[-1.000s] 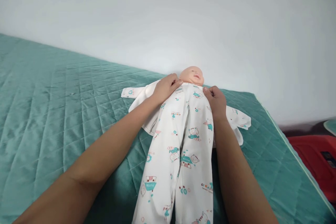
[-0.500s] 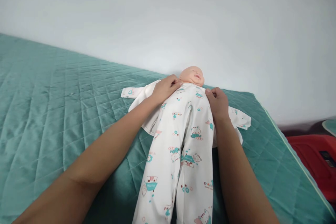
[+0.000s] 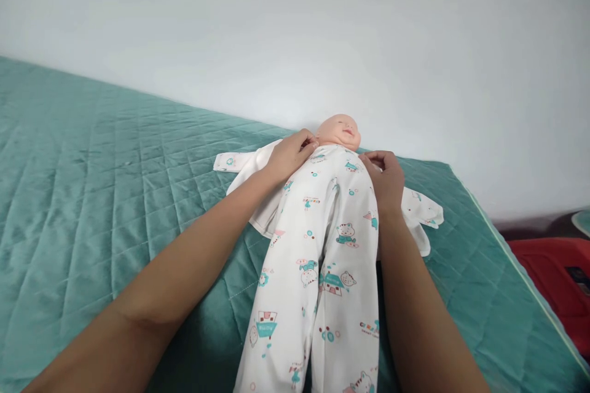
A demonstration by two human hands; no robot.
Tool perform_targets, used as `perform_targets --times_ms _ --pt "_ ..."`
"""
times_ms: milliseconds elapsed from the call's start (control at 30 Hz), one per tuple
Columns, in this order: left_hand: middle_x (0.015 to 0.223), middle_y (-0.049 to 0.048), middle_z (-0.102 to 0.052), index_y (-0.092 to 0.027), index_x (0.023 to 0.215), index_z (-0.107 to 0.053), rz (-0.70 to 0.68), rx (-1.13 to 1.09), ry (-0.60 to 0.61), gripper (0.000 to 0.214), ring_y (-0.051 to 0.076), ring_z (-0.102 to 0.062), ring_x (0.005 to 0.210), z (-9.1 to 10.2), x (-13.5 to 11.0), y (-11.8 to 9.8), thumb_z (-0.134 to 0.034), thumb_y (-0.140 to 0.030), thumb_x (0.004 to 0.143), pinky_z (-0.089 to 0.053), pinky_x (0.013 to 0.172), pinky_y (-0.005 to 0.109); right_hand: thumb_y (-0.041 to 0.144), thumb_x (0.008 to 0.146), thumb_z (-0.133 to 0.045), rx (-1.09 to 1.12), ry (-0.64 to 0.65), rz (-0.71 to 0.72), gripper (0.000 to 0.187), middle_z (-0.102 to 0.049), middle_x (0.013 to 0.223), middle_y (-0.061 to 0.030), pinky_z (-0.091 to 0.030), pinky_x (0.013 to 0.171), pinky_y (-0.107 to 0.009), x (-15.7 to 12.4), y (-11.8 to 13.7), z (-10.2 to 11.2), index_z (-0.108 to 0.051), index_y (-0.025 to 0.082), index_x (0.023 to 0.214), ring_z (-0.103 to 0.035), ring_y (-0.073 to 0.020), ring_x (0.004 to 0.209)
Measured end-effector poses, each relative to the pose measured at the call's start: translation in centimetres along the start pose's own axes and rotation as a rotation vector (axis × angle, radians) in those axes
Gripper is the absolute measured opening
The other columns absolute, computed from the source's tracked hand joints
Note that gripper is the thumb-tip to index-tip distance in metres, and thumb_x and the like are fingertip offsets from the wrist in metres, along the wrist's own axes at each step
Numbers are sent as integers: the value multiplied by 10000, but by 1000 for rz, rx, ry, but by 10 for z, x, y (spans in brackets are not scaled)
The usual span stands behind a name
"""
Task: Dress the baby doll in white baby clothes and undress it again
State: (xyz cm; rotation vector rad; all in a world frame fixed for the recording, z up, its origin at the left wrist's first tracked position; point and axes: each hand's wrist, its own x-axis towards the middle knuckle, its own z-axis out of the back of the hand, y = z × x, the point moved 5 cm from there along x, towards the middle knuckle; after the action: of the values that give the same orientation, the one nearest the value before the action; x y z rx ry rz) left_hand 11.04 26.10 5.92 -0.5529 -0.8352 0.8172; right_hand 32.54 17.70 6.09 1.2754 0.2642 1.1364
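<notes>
A baby doll (image 3: 340,130) lies on its back on the teal quilted bed (image 3: 92,184), head toward the white wall. A white printed baby garment (image 3: 322,245) covers its body, legs running toward me, sleeves spread to both sides. My left hand (image 3: 289,156) rests on the garment's top edge at the doll's left shoulder, fingers curled and pinching the fabric. My right hand (image 3: 387,179) grips the top edge on the other side, fingers closed on the cloth.
The white wall (image 3: 322,43) runs right behind the doll's head. The bed's right edge (image 3: 520,276) falls off to a red object (image 3: 557,282) on the floor. Open quilt stretches to the left.
Both hands have shifted the garment's top edge slightly up toward the doll's neck; my right hand has moved a little up and right.
</notes>
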Motion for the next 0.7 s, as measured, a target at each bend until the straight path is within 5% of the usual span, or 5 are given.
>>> perform_targets --times_ms 500,700 --pt "1007 52 -711 -219 969 -587 -26 61 9 166 209 -616 940 -2 1 4 -430 -268 948 -454 848 342 278 841 -553 22 84 -9 151 -722 978 -44 -486 886 -376 -3 -4 -2 -646 218 944 -648 -194 925" --pt "1048 53 -702 -228 1018 -604 -34 148 9 213 216 -605 942 -1 -1 9 -399 -256 969 -446 839 340 187 830 -526 122 195 125 239 -718 1093 -64 -494 979 -407 -3 -8 -3 -641 221 1037 -656 -197 1055"
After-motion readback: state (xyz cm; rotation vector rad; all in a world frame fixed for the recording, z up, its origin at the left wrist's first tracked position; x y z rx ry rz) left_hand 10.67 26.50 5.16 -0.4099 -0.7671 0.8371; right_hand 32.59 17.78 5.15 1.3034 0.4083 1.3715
